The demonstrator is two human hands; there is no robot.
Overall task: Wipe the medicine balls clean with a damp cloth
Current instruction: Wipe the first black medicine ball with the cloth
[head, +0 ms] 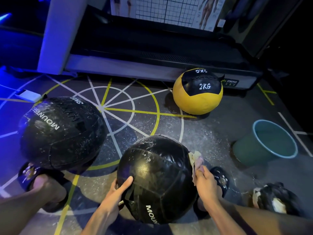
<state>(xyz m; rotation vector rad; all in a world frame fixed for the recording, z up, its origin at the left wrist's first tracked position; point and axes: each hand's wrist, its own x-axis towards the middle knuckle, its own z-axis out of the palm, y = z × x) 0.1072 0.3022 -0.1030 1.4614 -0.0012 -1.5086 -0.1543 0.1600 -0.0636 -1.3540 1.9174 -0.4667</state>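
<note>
Right grip (205, 179) pinching cloth (197, 162) against ball (156, 178), left grip (116, 190) spread, bracing it. Wet surface: I'm risking it rolling away.

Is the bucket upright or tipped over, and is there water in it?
Upright: the bucket stands on its base on the floor, its round rim facing up. Its inside looks dim greenish; whether it holds water, cannot tell.

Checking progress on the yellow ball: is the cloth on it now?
No, the right hand presses the cloth against the near black ball; the yellow ball sits untouched.
</note>
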